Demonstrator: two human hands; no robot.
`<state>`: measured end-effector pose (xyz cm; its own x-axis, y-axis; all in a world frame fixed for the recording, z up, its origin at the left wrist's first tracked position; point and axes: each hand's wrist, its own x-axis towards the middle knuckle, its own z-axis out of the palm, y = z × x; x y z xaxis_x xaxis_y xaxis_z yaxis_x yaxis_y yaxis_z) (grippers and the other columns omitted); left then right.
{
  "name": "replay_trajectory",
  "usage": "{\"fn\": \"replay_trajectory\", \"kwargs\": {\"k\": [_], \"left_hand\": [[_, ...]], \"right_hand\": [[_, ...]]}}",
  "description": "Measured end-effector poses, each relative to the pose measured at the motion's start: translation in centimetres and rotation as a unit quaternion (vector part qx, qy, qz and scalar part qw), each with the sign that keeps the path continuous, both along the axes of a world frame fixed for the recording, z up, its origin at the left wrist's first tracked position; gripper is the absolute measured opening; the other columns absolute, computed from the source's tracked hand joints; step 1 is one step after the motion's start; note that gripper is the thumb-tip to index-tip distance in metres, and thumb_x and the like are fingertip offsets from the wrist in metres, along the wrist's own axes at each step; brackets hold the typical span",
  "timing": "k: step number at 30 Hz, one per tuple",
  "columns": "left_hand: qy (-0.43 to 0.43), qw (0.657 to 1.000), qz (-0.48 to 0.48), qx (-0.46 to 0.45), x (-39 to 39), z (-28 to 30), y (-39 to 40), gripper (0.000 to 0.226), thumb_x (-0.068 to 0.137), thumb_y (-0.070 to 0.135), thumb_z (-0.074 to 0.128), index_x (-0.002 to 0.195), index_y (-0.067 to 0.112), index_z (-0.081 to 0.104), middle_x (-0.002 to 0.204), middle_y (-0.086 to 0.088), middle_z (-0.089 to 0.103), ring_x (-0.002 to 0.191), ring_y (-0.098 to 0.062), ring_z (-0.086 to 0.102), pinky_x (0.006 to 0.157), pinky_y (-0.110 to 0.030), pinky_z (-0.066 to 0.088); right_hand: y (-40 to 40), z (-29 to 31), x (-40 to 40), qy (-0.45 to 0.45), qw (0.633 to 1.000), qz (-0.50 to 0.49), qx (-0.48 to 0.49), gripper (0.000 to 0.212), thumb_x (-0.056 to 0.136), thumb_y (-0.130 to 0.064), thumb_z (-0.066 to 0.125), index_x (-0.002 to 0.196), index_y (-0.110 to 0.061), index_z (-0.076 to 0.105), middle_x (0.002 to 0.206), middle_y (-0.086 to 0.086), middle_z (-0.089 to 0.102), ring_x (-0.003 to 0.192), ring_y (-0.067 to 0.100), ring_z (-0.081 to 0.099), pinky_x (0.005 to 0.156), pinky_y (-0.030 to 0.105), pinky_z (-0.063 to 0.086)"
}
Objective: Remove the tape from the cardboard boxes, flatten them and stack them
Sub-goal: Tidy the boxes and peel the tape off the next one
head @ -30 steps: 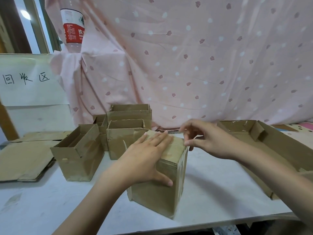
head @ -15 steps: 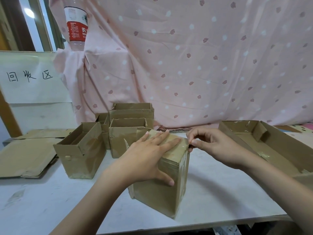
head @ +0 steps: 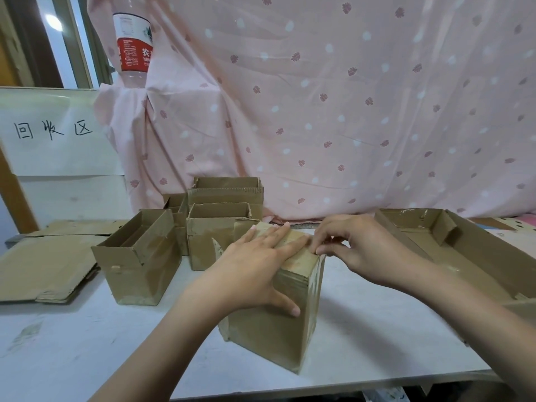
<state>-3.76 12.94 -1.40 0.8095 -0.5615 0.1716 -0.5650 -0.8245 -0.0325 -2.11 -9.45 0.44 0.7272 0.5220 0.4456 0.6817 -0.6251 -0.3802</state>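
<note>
Three handwritten characters (head: 53, 130): 回收区

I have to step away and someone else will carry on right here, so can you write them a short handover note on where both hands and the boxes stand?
Left hand: flat on top of the closed box at the front of the table, steadying it.
Right hand: fingertips picking at the tape on that box's top right edge; tape not lifted yet.
Done: flattened cardboard stacked at far left.
Left: open boxes behind and left of the closed one, plus a large open box at right, all unflattened.
Next, probably: peel the tape, flatten, stack on the left.
</note>
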Motion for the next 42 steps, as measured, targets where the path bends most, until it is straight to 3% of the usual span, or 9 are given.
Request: {"fn": "replay_trajectory", "kwargs": {"k": [8,13,15,19,26,30,33,37,42], "left_hand": [[0.000,1.000,0.004,0.000,-0.1,-0.1,0.2,0.118,0.067,0.078,0.067,0.155,0.045,-0.005,0.166,0.005,-0.011,0.152,-0.009,-0.008,0.124,-0.037,-0.004],[0.000,1.000,0.006,-0.005,0.2,-0.3,0.0,0.118,0.068,0.077,0.067,0.155,0.044,-0.005,0.166,0.003,-0.011,0.152,-0.009,-0.008,0.124,-0.039,-0.004],[-0.002,1.000,0.005,-0.003,0.2,-0.4,0.0,0.118,0.068,0.078,0.067,0.155,0.044,-0.006,0.166,0.002,-0.011,0.152,-0.009,-0.007,0.124,-0.040,-0.003],[-0.005,1.000,0.010,-0.003,0.2,-0.3,-0.2,0.119,0.068,0.079,0.066,0.155,0.042,-0.006,0.166,0.001,-0.010,0.152,-0.010,-0.006,0.124,-0.039,-0.004],[0.004,1.000,0.023,-0.016,-0.2,-0.4,-0.6,0.118,0.069,0.077,0.067,0.156,0.041,-0.005,0.166,-0.001,-0.010,0.153,-0.014,-0.006,0.124,-0.041,-0.004],[0.000,0.999,0.046,-0.014,-0.2,-0.5,-1.2,0.118,0.069,0.076,0.067,0.156,0.040,-0.005,0.166,-0.003,-0.009,0.153,-0.016,-0.007,0.124,-0.046,-0.002],[0.002,0.998,0.060,-0.012,-0.2,-0.6,-1.7,0.118,0.070,0.076,0.066,0.157,0.038,-0.004,0.166,-0.005,-0.010,0.153,-0.017,-0.007,0.124,-0.047,-0.002],[0.004,0.998,0.070,-0.006,-0.3,-0.5,-2.1,0.119,0.070,0.075,0.067,0.157,0.037,-0.005,0.166,-0.007,-0.011,0.153,-0.019,-0.008,0.123,-0.049,0.000],[0.004,0.997,0.077,0.001,-0.5,-0.5,-2.3,0.119,0.070,0.075,0.067,0.156,0.036,-0.005,0.166,-0.008,-0.012,0.153,-0.020,-0.007,0.123,-0.050,0.000]], "right_hand": [[-1.2,-1.4,-0.6,0.230,0.946,0.117,0.196,0.009,0.098,-0.010,0.058,0.093,-0.010,0.066,0.102,0.012,0.061,0.096,0.020,0.056,0.090,0.035,0.043],[-0.5,0.7,-1.7,0.125,0.990,0.063,0.008,0.045,0.099,-0.023,0.061,0.129,-0.055,0.052,0.102,-0.014,0.059,0.095,0.009,0.055,0.086,0.019,0.046],[-0.3,1.1,-2.1,0.054,0.994,0.035,-0.083,0.031,0.094,-0.031,0.067,0.117,-0.051,0.064,0.104,-0.021,0.057,0.098,0.006,0.054,0.083,0.016,0.043],[-0.2,0.8,-2.3,0.048,0.999,0.020,0.016,0.014,0.087,-0.021,0.077,0.082,-0.034,0.076,0.100,-0.017,0.058,0.096,0.012,0.059,0.085,0.021,0.045],[-0.4,-0.3,-2.0,0.227,0.958,0.115,0.133,0.005,0.095,-0.019,0.063,0.093,-0.016,0.066,0.095,0.002,0.061,0.095,0.026,0.056,0.088,0.037,0.047],[0.5,0.8,-3.5,0.140,0.989,0.024,0.050,0.028,0.096,-0.042,0.059,0.123,-0.046,0.054,0.094,-0.011,0.062,0.097,0.004,0.055,0.089,0.019,0.044],[1.1,0.3,-5.0,-0.018,0.989,-0.083,-0.119,0.046,0.084,-0.068,0.047,0.115,-0.041,0.068,0.106,-0.017,0.058,0.109,0.004,0.046,0.097,0.020,0.038],[1.3,-1.0,-5.8,-0.167,0.967,-0.130,-0.145,0.028,0.082,-0.049,0.063,0.087,-0.025,0.077,0.103,-0.008,0.061,0.102,0.015,0.051,0.077,0.031,0.051],[1.9,0.5,-6.2,-0.107,0.972,-0.148,-0.150,0.019,0.085,-0.044,0.072,0.090,-0.025,0.074,0.104,-0.011,0.053,0.099,0.009,0.046,0.080,0.019,0.029]]}}
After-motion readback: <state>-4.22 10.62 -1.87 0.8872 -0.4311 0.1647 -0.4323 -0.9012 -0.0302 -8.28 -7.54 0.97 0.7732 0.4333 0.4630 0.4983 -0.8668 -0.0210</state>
